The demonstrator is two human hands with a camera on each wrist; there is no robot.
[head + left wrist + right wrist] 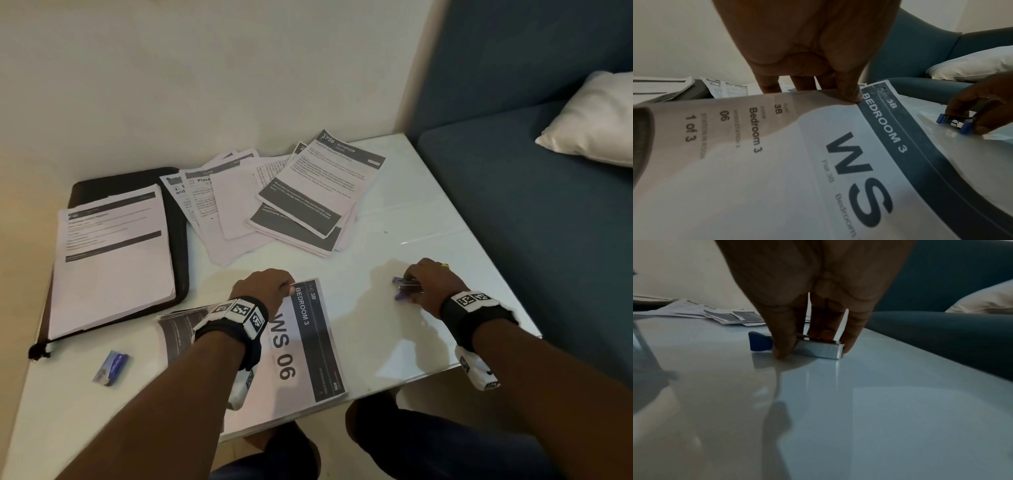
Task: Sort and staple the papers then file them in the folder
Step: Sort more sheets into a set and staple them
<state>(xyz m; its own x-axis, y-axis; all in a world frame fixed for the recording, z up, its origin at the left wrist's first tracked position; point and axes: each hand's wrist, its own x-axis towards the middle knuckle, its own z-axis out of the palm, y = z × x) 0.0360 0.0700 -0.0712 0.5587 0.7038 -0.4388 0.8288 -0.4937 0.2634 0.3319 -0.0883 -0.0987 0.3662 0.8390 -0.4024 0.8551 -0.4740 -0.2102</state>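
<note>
Approx. mid-task: one batch sits on the folder (pixel 178 240), loose papers (pixel 274 205) unsorted at back, left hand (pixel 263 287) pinches the Bedroom 3 set (pixel 308 349) w/ right hand (pixel 428 284) gripping the stapler (pixel 406 289) on the table (pixel 394 329); stapling + filing left.

The glossy white tabletop (pixel 394 212) carries white printed sheets with dark grey bands (pixel 320 192) at the far side. A black zip folder (pixel 178 240) lies left. The small blue-and-silver metal stapler (pixel 813 348) sits right. A teal upholstered sofa (pixel 513 205) holds a white pillow (pixel 596 120).
</note>
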